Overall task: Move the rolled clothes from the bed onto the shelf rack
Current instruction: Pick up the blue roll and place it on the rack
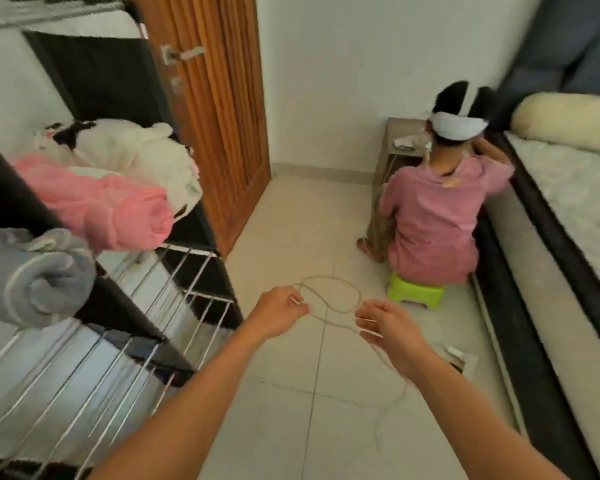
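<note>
on the wire shelf rack (174, 299) i see the pink rolled towel (111, 206): soft, light, best cupped mid-roll. my left hand (281, 315) and right hand (387, 327) pinch a thin beige cord (329, 296).

No legible text or labels, perhaps through blur.

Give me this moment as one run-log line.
left hand: pinches cord | right hand: holds cord | rack: pink roll, grey roll, white clothes | bed: no rolls visible
</note>
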Available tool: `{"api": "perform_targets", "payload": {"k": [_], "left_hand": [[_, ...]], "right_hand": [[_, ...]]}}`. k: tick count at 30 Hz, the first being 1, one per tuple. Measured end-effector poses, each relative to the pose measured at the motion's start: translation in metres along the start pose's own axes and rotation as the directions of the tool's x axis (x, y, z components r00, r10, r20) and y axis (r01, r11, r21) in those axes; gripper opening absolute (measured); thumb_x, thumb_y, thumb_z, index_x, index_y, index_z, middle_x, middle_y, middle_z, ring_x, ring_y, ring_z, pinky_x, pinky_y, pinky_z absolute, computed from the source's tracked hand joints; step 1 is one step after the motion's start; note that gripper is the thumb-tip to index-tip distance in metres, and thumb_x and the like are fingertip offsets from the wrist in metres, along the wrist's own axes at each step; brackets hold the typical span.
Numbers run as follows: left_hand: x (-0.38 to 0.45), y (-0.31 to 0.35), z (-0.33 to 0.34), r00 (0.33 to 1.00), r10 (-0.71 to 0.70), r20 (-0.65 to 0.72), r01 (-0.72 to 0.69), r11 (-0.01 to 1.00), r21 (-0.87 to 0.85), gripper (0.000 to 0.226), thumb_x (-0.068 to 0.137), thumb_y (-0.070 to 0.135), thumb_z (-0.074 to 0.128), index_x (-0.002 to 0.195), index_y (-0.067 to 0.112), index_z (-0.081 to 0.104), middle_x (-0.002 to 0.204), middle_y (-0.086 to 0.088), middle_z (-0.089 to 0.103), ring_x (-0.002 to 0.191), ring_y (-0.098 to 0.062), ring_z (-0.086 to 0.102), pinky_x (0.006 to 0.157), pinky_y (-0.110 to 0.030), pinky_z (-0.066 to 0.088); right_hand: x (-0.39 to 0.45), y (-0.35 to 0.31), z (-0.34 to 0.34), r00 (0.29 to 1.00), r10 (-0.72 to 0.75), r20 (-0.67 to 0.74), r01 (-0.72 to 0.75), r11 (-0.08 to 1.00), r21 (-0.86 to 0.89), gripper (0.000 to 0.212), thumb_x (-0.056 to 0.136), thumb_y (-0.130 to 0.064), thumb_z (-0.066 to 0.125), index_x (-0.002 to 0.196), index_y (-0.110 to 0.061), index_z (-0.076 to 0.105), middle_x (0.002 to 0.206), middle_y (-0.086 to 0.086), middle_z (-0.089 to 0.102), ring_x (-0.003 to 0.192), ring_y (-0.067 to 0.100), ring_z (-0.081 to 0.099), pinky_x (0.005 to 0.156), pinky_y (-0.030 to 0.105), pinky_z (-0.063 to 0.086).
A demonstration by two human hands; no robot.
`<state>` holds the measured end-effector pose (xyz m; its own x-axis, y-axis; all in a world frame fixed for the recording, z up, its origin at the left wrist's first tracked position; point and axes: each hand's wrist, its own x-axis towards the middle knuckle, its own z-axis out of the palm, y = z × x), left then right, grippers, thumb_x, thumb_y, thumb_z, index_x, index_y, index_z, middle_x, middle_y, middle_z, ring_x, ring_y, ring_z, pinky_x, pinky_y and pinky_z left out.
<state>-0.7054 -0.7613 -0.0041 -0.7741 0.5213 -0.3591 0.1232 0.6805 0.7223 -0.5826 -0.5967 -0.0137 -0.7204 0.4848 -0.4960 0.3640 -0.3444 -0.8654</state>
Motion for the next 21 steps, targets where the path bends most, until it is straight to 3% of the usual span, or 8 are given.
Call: {"api": "perform_targets", "payload": {"k": [2, 4, 7, 14, 21], "left_hand": [[0.007, 0.030, 0.062, 0.991, 0.032, 0.133, -0.030, 0.999, -0.016, 0.024, 0.087, 0.027, 0.065, 0.103, 0.009, 0.067, 0.100, -0.010, 0.068, 0.095, -0.027, 0.067, 0.070, -0.022, 0.043], [0.005, 0.068, 0.124, 0.963, 0.056, 0.264, -0.056, 0.998, -0.007, 0.011, 0.088, 0.024, 0.064, 0.089, 0.013, 0.063, 0.089, -0.005, 0.063, 0.079, -0.023, 0.065, 0.057, -0.020, 0.042], [-0.010, 0.130, 0.218, 0.908, 0.084, 0.410, -0.094, 0.996, 0.005, 0.015, 0.089, 0.022, 0.061, 0.075, 0.020, 0.055, 0.082, -0.003, 0.058, 0.067, -0.016, 0.058, 0.053, -0.022, 0.038], [-0.086, 0.257, 0.424, 0.721, 0.196, 0.664, -0.268, 0.963, 0.006, 0.014, 0.090, 0.021, 0.061, 0.079, 0.017, 0.054, 0.073, -0.002, 0.055, 0.059, -0.010, 0.053, 0.048, -0.020, 0.036], [-0.144, 0.337, 0.554, 0.558, 0.155, 0.815, -0.315, 0.948, 0.036, 0.015, 0.091, 0.029, 0.061, 0.093, 0.016, 0.054, 0.080, 0.003, 0.058, 0.066, -0.009, 0.059, 0.052, -0.019, 0.043]], "right_hand": [[-0.020, 0.016, -0.066, 0.993, 0.018, -0.114, -0.011, 0.998, 0.058, 0.006, 0.089, -0.009, 0.058, 0.092, -0.015, 0.058, 0.080, 0.001, 0.065, 0.071, 0.013, 0.060, 0.064, 0.023, 0.047], [-0.049, 0.033, -0.131, 0.975, 0.027, -0.223, 0.000, 0.993, 0.122, 0.007, 0.090, -0.009, 0.057, 0.088, -0.016, 0.059, 0.079, 0.001, 0.065, 0.070, 0.013, 0.059, 0.063, 0.023, 0.046], [-0.100, 0.060, -0.228, 0.928, 0.052, -0.369, 0.024, 0.979, 0.200, 0.008, 0.090, -0.012, 0.057, 0.084, -0.015, 0.060, 0.078, 0.001, 0.064, 0.071, 0.013, 0.059, 0.067, 0.025, 0.046], [-0.225, 0.107, -0.422, 0.750, 0.134, -0.648, 0.134, 0.929, 0.346, 0.005, 0.091, -0.010, 0.057, 0.091, -0.010, 0.062, 0.082, 0.007, 0.065, 0.072, 0.016, 0.059, 0.068, 0.026, 0.047], [-0.274, 0.139, -0.529, 0.591, 0.243, -0.769, 0.252, 0.850, 0.462, 0.008, 0.092, -0.012, 0.054, 0.092, -0.012, 0.063, 0.090, 0.009, 0.066, 0.081, 0.019, 0.060, 0.077, 0.031, 0.049]]}}
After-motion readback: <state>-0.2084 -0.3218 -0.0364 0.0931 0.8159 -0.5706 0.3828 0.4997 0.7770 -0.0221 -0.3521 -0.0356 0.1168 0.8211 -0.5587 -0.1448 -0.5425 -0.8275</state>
